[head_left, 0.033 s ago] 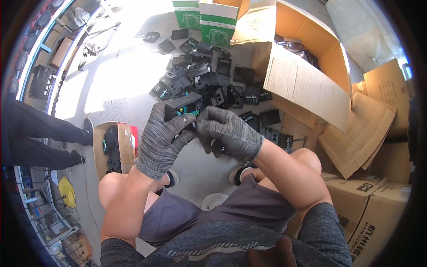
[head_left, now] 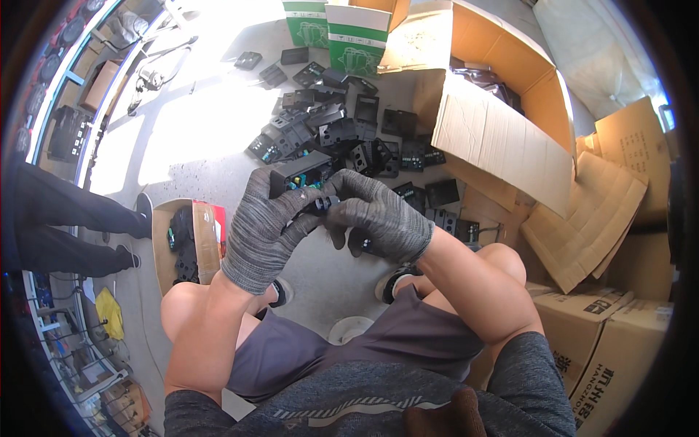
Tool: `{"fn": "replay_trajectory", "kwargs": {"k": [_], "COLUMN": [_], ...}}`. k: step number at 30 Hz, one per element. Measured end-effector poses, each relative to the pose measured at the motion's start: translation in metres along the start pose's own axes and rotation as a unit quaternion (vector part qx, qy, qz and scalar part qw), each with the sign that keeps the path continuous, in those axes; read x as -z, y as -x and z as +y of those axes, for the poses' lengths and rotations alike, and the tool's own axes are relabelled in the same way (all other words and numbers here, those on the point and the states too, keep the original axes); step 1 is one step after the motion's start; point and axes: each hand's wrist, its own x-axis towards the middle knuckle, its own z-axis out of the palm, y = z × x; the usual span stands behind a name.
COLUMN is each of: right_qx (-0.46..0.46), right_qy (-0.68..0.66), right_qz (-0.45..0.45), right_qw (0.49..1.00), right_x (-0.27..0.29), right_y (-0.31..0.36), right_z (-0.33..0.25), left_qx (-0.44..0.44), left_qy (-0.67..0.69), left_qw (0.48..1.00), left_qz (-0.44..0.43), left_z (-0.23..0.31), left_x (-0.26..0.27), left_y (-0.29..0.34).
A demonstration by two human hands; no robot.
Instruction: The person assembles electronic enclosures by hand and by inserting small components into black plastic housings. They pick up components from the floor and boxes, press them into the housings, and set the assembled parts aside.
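Grey knitted work gloves cover both hands, which meet in front of me above the floor. My left hand (head_left: 255,237) is closed on a black plastic housing (head_left: 297,167), open on one side, with green and yellow parts inside. Beside its thumb sits a small black ribbed part (head_left: 325,205). The bent fingers of my right hand (head_left: 386,218) pinch that part. Under the right palm a dark piece with small white marks (head_left: 362,242) shows partly; how it is held is hidden. A pile of similar black housings (head_left: 338,131) lies just beyond.
An open cardboard box (head_left: 502,124) stands at the far right, green-and-white cartons (head_left: 357,47) behind the pile. A smaller box (head_left: 207,240) with black parts is by my left knee. Another person's legs (head_left: 80,218) are at left, closed cartons (head_left: 582,328) at right.
My right fingers have shifted slightly, uncovering more of the small black ribbed part. The left hand and the housing stay in place.
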Motion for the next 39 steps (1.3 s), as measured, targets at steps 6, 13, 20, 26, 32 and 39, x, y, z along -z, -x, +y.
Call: {"fn": "replay_trajectory", "kwargs": {"k": [6,13,20,26,32,39], "right_qx": [-0.085,-0.071,-0.041,-0.023,-0.078,0.042], "right_qy": [-0.004,-0.031,-0.071,-0.001,-0.048,-0.058], "right_qz": [-0.052,-0.035,0.015,-0.023,-0.021,0.027], "right_qw": [0.995,0.996,0.996,0.999,0.996,0.997], "right_x": [0.007,0.004,-0.009,-0.005,-0.002,-0.003], "right_y": [-0.002,-0.001,0.0,-0.002,0.0,-0.001], "right_z": [-0.004,-0.006,-0.002,0.005,-0.007,0.007], "left_qx": [0.004,0.04,0.041,0.038,0.023,0.046], "left_qy": [0.025,0.043,0.028,0.044,0.029,0.065], "left_qw": [1.0,0.998,0.998,0.998,0.999,0.997], "left_qz": [-0.005,-0.029,-0.027,-0.017,-0.015,-0.005], "left_z": [-0.004,-0.004,0.004,0.0,-0.002,0.002], "left_x": [-0.001,0.0,0.006,0.004,0.003,0.003], "left_y": [0.003,0.003,-0.001,0.002,0.003,0.002]}}
